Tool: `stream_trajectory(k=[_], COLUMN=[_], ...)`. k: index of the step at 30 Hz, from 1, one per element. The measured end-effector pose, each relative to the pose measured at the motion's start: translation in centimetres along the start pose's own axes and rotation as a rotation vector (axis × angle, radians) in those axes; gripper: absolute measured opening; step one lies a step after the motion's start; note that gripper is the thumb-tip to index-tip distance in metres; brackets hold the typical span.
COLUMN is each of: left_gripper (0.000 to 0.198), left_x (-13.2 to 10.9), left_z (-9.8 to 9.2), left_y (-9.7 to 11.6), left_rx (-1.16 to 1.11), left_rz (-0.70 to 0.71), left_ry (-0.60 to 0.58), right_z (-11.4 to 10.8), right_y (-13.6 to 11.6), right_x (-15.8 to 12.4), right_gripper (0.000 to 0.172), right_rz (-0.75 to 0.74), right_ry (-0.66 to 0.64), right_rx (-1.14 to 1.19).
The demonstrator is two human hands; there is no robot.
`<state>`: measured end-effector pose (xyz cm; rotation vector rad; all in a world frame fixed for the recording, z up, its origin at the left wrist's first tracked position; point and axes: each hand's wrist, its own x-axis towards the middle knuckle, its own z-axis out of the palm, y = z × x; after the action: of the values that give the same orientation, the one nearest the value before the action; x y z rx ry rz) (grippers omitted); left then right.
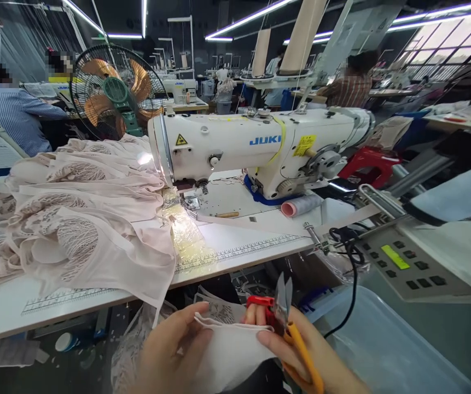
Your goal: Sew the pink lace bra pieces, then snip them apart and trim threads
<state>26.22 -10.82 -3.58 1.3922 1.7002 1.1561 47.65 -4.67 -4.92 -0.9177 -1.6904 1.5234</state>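
Low in the view, my left hand [178, 342] pinches one end of a pale fabric piece [233, 350] between thumb and fingers. The folded top edge of that fabric runs across to my right hand [296, 339], which grips its other end. Scissors with orange and red handles [304, 355] also sit in my right hand, their blades pointing up and slightly apart. Beyond my hands stands a white sewing machine [235, 145]. To its left, a heap of pale pink lace garments [79, 213] covers the table, one strap hanging over the front edge.
A control box [416, 262] and black cable stand at the right, above a translucent plastic bin [383, 334]. A thread cone [301, 206] lies by the machine. The table edge [243, 269] crosses in front. A fan [116, 90] and several people are behind.
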Motion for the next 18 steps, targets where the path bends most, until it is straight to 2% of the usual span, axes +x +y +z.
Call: stream_trajectory(k=[3, 9, 13, 18], left_gripper=[0.015, 0.012, 0.013, 0.016], left_x=[0.5, 0.7, 0.8, 1.5], left_z=[0.5, 1.5, 1.3, 0.6], left_y=[0.5, -1.1, -2.4, -2.3], left_rx=[-0.091, -0.201, -0.194, -0.210], left_rz=[-0.023, -0.085, -0.031, -0.055], left_ry=[-0.032, -0.036, -0.045, -0.078], right_z=[0.0, 1.5, 1.8, 1.6], right_y=[-0.2, 2.8, 4.0, 3.6], right_x=[-0.4, -1.5, -1.4, -0.5], right_gripper=[0.029, 0.038, 0.037, 0.033], right_rz=[0.089, 0.251, 0.246, 0.155], right_ry=[0.014, 0.239, 0.205, 0.146], right_rx=[-0.002, 0.016, 0.044, 0.041])
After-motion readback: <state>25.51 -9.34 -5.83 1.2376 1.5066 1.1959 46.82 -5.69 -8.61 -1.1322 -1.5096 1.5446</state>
